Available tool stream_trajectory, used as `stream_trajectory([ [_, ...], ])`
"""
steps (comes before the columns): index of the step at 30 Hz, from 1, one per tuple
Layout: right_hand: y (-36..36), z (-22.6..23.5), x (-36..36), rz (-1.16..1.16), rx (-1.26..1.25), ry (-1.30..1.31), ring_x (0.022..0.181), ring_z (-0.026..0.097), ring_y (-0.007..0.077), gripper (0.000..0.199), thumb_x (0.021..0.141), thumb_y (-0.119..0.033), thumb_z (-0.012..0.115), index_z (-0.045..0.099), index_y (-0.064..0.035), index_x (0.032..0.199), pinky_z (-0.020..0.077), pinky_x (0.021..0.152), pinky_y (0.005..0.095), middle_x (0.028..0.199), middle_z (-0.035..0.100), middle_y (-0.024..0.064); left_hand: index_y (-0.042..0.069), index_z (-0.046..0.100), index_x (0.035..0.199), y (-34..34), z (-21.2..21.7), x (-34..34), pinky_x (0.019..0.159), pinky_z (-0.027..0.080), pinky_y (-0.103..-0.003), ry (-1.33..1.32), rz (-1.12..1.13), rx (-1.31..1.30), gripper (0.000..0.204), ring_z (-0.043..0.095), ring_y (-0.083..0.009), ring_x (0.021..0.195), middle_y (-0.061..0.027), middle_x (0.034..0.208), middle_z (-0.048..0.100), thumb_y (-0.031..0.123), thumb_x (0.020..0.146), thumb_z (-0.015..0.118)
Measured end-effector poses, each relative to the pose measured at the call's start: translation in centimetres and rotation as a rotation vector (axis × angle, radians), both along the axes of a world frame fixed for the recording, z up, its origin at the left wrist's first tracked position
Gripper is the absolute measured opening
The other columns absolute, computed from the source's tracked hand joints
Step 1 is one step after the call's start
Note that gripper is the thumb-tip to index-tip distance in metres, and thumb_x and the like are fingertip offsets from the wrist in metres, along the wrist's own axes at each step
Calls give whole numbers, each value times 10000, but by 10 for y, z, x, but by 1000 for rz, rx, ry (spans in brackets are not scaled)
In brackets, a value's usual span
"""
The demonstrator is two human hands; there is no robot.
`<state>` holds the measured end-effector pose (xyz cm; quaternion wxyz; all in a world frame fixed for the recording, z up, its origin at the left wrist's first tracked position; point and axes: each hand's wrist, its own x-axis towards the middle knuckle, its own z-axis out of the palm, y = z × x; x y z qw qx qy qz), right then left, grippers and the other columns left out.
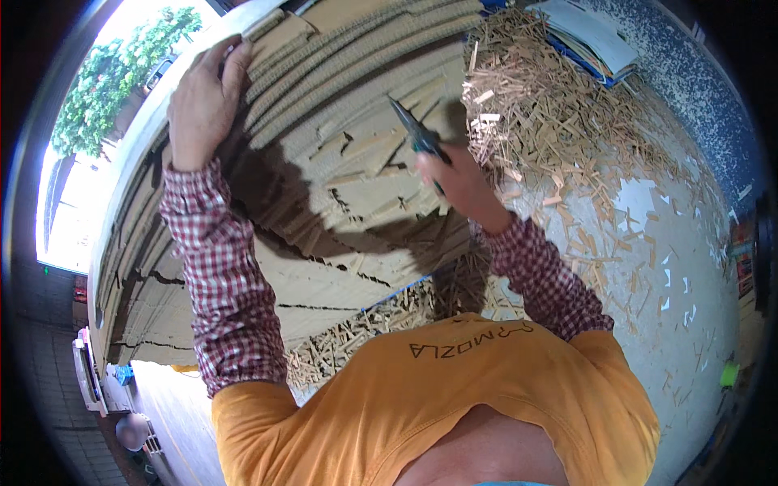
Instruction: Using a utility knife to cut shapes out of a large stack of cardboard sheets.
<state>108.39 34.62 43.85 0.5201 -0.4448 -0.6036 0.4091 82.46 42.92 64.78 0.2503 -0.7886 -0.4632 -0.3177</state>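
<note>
A tall stack of brown corrugated cardboard sheets (340,73) spreads in front of me, its cut edges lined up in layers. At the stack's upper left, my left hand (207,105) is closed with bent fingers against the cardboard edge; its fingertips are partly hidden. My right hand (460,182) is wrapped round dark pliers (415,125) with a tapered point and green on the handle. The pliers' tip points up and left over the cardboard, apart from my left hand. Torn cardboard strips (381,158) lie on the sheet below the tip.
A heap of cardboard scraps (527,89) covers the floor at the upper right, with more scraps near my body. Papers in a blue folder (596,49) lie beyond it. A speckled blue surface (689,89) runs along the right. A bright opening with a tree (105,89) is at left.
</note>
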Motion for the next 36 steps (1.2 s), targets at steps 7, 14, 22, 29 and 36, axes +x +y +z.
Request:
stream_trajectory([
  [7,-107,-78,60,341,-386,-235,605,483,57,366,869,-355,575,638,1,811,400,559,271,573,522,24,126,617,1100,-7,7,-8,750,476,-399,52,61,15,420,606,-329,897,-138,1024,625,450,909,431],
  [14,-18,38,44,127,-155,-168,553,326,52,346,908,-348,529,658,-47,1019,262,500,246,608,386,-54,150,606,1137,12,-2,-13,736,480,-390,30,31,14,477,621,-298,880,-114,1033,629,513,906,399],
  [22,0,49,22,86,-178,-103,534,304,67,464,888,-455,508,667,-20,913,229,498,251,576,324,-43,145,604,1142,1,0,-8,746,481,-386,23,49,0,480,618,-298,898,-113,1046,626,511,908,399],
  [29,0,39,26,111,-104,-223,537,354,55,443,894,-427,506,668,-15,911,274,490,250,578,391,-48,149,608,1138,-1,0,-7,744,479,-381,30,67,18,475,619,-301,893,-121,1046,625,509,911,398],
  [36,11,23,3,129,-8,41,500,313,68,384,892,-364,512,623,0,846,268,479,274,557,377,-31,152,602,1145,-4,1,-7,740,478,-390,10,68,20,478,621,-303,885,-123,1020,633,514,910,396],
])
